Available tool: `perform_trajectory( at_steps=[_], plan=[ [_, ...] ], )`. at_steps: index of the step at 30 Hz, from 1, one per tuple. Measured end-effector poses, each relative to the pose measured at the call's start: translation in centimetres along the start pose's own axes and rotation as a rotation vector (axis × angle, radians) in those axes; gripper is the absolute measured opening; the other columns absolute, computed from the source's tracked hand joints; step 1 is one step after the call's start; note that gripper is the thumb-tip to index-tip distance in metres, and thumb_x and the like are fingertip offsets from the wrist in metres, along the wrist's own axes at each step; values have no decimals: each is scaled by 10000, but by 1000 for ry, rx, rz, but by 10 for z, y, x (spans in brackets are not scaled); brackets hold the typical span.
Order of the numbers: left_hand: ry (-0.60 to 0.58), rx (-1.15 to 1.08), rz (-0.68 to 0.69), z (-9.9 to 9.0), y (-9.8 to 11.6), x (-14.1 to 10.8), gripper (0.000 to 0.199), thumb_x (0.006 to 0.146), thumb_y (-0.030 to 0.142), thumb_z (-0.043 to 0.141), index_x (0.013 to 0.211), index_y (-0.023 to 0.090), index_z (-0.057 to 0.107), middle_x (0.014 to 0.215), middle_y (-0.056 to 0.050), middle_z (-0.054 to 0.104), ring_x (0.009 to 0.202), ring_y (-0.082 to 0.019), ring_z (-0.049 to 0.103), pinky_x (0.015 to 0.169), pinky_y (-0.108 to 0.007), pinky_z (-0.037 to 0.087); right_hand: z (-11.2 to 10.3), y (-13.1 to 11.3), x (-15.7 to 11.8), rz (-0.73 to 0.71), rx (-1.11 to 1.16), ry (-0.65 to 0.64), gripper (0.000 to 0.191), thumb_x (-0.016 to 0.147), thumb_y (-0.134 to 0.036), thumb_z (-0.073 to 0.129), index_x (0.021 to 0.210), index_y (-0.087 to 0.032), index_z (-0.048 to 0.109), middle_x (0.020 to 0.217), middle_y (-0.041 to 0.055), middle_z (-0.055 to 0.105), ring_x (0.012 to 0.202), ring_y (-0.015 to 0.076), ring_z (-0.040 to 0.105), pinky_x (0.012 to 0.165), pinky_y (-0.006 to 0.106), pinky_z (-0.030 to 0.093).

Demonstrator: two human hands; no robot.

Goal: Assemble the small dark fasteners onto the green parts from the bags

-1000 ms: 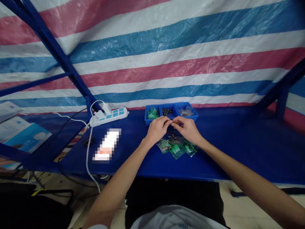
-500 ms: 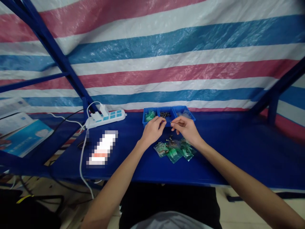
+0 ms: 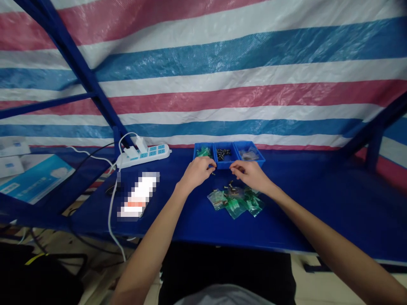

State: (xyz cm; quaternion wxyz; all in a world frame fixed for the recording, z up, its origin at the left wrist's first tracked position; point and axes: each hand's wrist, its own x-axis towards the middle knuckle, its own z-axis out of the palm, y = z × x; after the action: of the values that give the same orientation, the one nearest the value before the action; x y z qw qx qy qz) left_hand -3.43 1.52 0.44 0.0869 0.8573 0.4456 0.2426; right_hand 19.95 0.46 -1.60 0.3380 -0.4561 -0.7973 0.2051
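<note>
My left hand [image 3: 199, 170] is closed in a pinch in front of the left bin. A tiny screw-like piece [image 3: 213, 173] shows just under its fingertips. Across a small gap, my right hand [image 3: 247, 173] is also pinched, and whatever its fingertips hold is too small to make out. Behind both hands stand three joined blue bins [image 3: 224, 165]. They hold green bags [image 3: 204, 151] at left, small dark screws [image 3: 223, 153] in the middle and clear bags [image 3: 249, 154] at right. Nearer me lie several green-tinted zip bags [image 3: 235, 207] with loose screws [image 3: 230, 184] on top.
The blue table [image 3: 318, 203] backs onto a striped tarp [image 3: 222, 97]. To the left are a white power strip [image 3: 144, 156] with plugs and cords, a blurred-out flat item [image 3: 140, 197], and papers with a blue booklet [image 3: 34, 180]. Blue frame bars [image 3: 85, 80] slope up at both sides.
My hands have moved slightly lower and farther apart, uncovering more of the middle bin. The view has shifted a little. The bags and bins stay where they were on the table.
</note>
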Motion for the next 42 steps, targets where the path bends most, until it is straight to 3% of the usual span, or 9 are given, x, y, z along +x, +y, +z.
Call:
perform_trajectory(
  at_steps=[3,7,12,26,29,33,39,42],
  plan=[
    [-61,44,-30,5,-1,-1,176,863,149,667,1009,207,746,1079,-61,730,928,-225,695,764,-305,546,9,1,-6,-86,-202,-64,170,916,-179,520,903,-189,690,847,62,711,742,196,656,694,297,465],
    [-124,132,-32,19,-3,-1,239,860,89,634,1049,180,748,1058,-110,738,986,-278,692,809,-357,554,14,1,-5,-94,-286,-89,198,932,-148,496,940,-176,691,879,72,689,764,191,636,737,298,458],
    [-160,-3,77,32,-2,3,263,869,7,553,1012,123,742,986,-123,727,933,-246,688,857,-349,533,15,1,-8,-104,-360,-167,247,894,-82,478,988,-167,690,1019,99,672,926,215,643,822,305,462],
    [-169,-121,77,37,12,1,148,853,60,621,952,164,654,818,-46,673,789,-202,656,679,-272,473,22,3,-9,-89,-405,-156,216,949,-160,481,960,-151,696,953,111,648,898,230,632,814,323,460],
    [-144,-165,70,38,14,1,125,856,83,628,943,174,630,799,-32,662,768,-194,647,668,-271,468,22,5,-7,-104,-365,-149,221,930,-104,474,940,-144,691,931,106,652,869,223,629,790,318,453],
    [-33,-428,-17,41,17,4,69,862,151,654,895,181,601,788,-3,662,754,-159,649,693,-258,486,20,7,-3,-58,-262,-143,201,868,-37,511,899,-156,670,859,69,667,780,193,622,727,292,432],
    [119,-711,-102,46,19,15,124,830,199,701,835,161,584,746,8,631,728,-125,622,694,-243,488,17,5,-2,-53,-150,-24,51,885,-172,587,868,-174,635,832,53,669,754,194,618,692,289,419],
    [119,-767,-96,42,23,23,117,842,206,684,826,156,579,735,6,625,708,-117,613,680,-241,492,17,2,-2,-85,-143,65,140,925,-229,550,811,-180,616,804,53,656,725,191,599,672,289,406]
  ],
)
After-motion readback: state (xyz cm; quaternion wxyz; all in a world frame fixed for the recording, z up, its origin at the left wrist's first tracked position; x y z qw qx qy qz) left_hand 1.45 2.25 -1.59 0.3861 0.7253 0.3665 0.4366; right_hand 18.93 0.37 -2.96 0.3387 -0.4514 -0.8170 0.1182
